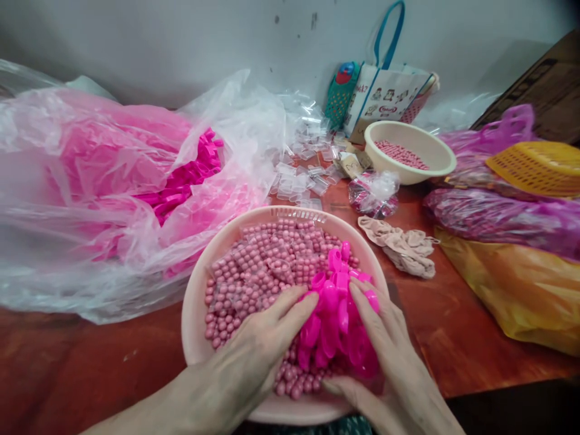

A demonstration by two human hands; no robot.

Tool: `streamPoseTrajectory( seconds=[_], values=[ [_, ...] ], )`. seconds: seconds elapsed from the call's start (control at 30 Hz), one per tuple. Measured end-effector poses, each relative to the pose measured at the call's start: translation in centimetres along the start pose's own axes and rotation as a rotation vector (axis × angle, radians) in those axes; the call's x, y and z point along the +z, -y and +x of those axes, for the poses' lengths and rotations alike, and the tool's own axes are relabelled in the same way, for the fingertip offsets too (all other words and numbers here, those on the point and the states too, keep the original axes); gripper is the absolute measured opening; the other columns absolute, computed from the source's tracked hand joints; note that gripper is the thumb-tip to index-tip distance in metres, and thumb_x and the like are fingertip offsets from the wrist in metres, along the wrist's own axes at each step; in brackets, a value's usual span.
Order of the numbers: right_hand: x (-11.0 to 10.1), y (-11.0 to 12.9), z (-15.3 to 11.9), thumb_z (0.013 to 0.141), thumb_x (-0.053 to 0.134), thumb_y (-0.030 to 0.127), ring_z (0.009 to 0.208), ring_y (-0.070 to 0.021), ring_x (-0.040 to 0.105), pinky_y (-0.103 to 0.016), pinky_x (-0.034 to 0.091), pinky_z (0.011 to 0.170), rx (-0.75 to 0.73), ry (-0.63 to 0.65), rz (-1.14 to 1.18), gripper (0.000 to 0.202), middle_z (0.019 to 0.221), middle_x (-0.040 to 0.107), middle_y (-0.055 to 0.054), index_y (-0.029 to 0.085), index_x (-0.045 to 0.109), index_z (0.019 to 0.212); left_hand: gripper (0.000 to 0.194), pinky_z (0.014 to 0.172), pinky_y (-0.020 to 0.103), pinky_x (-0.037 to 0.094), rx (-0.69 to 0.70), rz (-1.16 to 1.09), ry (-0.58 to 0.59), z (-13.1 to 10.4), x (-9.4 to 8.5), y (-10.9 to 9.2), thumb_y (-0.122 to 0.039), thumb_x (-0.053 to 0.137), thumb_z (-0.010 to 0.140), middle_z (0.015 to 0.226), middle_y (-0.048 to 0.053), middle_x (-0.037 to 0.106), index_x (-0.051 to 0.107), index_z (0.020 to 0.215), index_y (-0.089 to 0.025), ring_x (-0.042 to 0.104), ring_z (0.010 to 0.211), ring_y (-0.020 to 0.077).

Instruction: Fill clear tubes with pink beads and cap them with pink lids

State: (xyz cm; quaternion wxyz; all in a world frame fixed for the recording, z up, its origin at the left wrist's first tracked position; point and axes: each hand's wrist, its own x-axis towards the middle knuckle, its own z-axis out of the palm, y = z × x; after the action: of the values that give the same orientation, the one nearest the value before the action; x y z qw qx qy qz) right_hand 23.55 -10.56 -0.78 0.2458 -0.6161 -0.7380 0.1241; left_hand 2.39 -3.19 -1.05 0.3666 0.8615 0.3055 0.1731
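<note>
Half-curled left hand (pixel 260 338) and right hand (pixel 393 341) cup magenta plastic pieces (pixel 335 311), partly hiding pink beads (pixel 240 290); forearms (pixel 181 389) cropped.

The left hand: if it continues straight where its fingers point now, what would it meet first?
Probably the pile of glossy bright-pink plastic pieces, right at the fingertips of the left hand; whether they already touch is hard to tell.
</note>
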Motion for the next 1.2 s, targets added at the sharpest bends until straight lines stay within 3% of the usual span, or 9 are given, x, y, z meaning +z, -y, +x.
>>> streamPoseTrajectory(
  seconds=[0.2, 0.33, 0.43, 0.57, 0.67, 0.77, 0.87, 1.03, 1.2],
  values=[
    [0.4, -0.7, 0.5, 0.087, 0.053, 0.009, 0.114, -0.0226, 0.056, -0.039, 0.048, 0.096, 0.068, -0.333, 0.328, 0.041, 0.121, 0.061, -0.004, 0.031, 0.058, 0.122, 0.023, 0.088, 0.034, 0.052, 0.049, 0.481, -0.416, -0.4, -1.8, 1.3, -0.01, 0.051, 0.086, 0.102, 0.012, 0.066, 0.056, 0.109, -0.011, 0.064, 0.097, 0.0221],
    [1.1, -0.1, 1.0, 0.084, 0.055, 0.006, 0.106, -0.0233, 0.062, -0.039, 0.049, 0.096, 0.036, -0.451, 0.417, 0.045, 0.115, 0.066, -0.005, 0.026, 0.057, 0.126, 0.02, 0.068, 0.037, 0.056, -0.021, 0.609, -0.367, -0.1, -2.0, 1.0, -0.014, 0.061, 0.08, 0.088, 0.013, 0.067, 0.06, 0.099, -0.008, 0.066, 0.083, 0.027],
    [1.3, 0.8, 1.1, 0.087, 0.054, 0.012, 0.101, -0.0233, 0.066, -0.041, 0.051, 0.093, 0.16, -0.451, 0.487, 0.051, 0.112, 0.068, -0.006, 0.025, 0.045, 0.136, 0.013, 0.061, 0.038, 0.056, -0.099, 0.679, -0.26, 0.4, -1.9, 0.2, -0.011, 0.066, 0.074, 0.089, 0.013, 0.067, 0.065, 0.086, -0.011, 0.066, 0.075, 0.0273],
    [0.8, 1.5, 1.4, 0.084, 0.061, 0.019, 0.097, -0.0209, 0.067, -0.031, 0.052, 0.091, 0.276, -0.464, 0.554, 0.029, 0.099, 0.073, -0.002, 0.026, 0.065, 0.112, 0.004, 0.063, 0.04, 0.055, -0.071, 0.697, -0.244, 0.0, -1.5, 0.1, -0.013, 0.064, 0.076, 0.098, 0.014, 0.066, 0.064, 0.08, -0.014, 0.065, 0.077, 0.0282],
    [0.2, 1.6, 2.0, 0.084, 0.063, 0.026, 0.08, -0.0169, 0.07, -0.023, 0.055, 0.075, 0.439, -0.426, 0.832, 0.017, 0.088, 0.074, -0.002, 0.025, 0.069, 0.1, 0.005, 0.07, 0.04, 0.053, 0.005, 0.672, -0.306, -1.0, -0.9, 0.7, -0.013, 0.055, 0.082, 0.102, 0.013, 0.065, 0.06, 0.083, -0.016, 0.063, 0.081, 0.0269],
    [-0.4, 1.6, 3.0, 0.085, 0.062, 0.032, 0.065, -0.0139, 0.067, -0.021, 0.055, 0.059, 0.587, -0.257, 1.322, 0.015, 0.086, 0.073, -0.004, 0.023, 0.067, 0.096, 0.007, 0.066, 0.035, 0.052, 0.026, 0.605, -0.268, -1.5, -0.4, 1.2, -0.013, 0.051, 0.084, 0.088, 0.008, 0.064, 0.057, 0.086, -0.017, 0.063, 0.074, 0.023],
    [-0.9, 1.7, 3.8, 0.084, 0.064, 0.029, 0.061, -0.0101, 0.064, -0.019, 0.053, 0.058, 0.673, -0.134, 1.652, 0.014, 0.082, 0.072, -0.004, 0.019, 0.067, 0.093, 0.011, 0.058, 0.031, 0.051, -0.025, 0.496, -0.224, -1.2, -0.1, 1.2, -0.007, 0.052, 0.078, 0.076, 0.006, 0.062, 0.056, 0.082, -0.016, 0.062, 0.066, 0.0217],
    [-1.2, 2.1, 4.4, 0.08, 0.069, 0.026, 0.065, -0.0111, 0.067, -0.02, 0.053, 0.063, 0.809, 0.029, 1.739, 0.023, 0.081, 0.071, -0.005, 0.017, 0.066, 0.102, 0.009, 0.06, 0.03, 0.048, -0.154, 0.142, -0.226, -0.6, -0.7, 0.1, -0.008, 0.052, 0.074, 0.072, 0.004, 0.062, 0.052, 0.071, -0.017, 0.061, 0.066, 0.02],
    [-0.6, 2.3, 5.0, 0.073, 0.076, 0.025, 0.072, -0.0117, 0.068, -0.019, 0.052, 0.069, 0.724, -0.008, 1.627, 0.016, 0.075, 0.073, -0.002, 0.021, 0.069, 0.087, 0.007, 0.061, 0.025, 0.046, -0.352, -0.496, -0.221, -0.2, -1.6, -1.8, -0.013, 0.056, 0.075, 0.082, 0.004, 0.065, 0.051, 0.073, -0.018, 0.061, 0.071, 0.0164]
  ],
)
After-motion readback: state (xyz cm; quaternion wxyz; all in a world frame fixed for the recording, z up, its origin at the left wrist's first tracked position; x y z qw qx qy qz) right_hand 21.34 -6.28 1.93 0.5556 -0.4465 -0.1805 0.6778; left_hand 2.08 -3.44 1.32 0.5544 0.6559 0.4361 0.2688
